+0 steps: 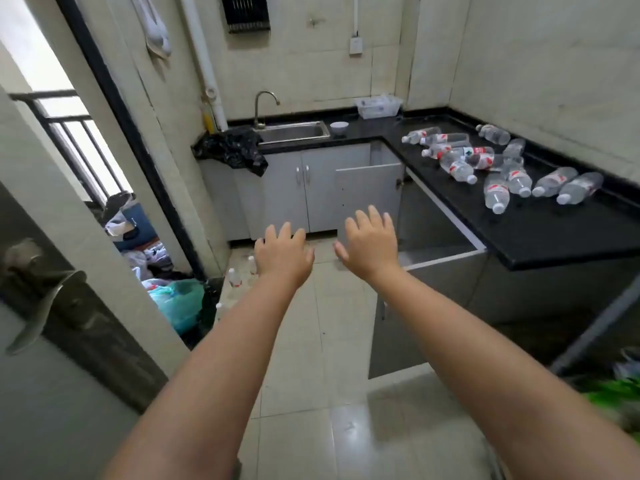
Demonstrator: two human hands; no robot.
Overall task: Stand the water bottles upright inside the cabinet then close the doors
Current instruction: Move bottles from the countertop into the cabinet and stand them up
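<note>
Several clear water bottles (495,192) with red labels and white caps lie on their sides on the black countertop (554,230) at the right. Below the counter, the grey cabinet (446,244) stands with both doors swung open: the far door (369,188) and the near door (394,334). Its inside is dark and mostly hidden. My left hand (284,252) and my right hand (370,239) are stretched out in front of me over the floor, palms down, fingers spread, holding nothing. Both are well short of the bottles.
A steel sink (294,130) with a tap sits at the back, a black bag (232,148) draped beside it, a white bowl (339,128) and a plastic basket (379,106) further right. Small bottles (234,277) stand on the tiled floor. A door with a handle (45,306) is at my left.
</note>
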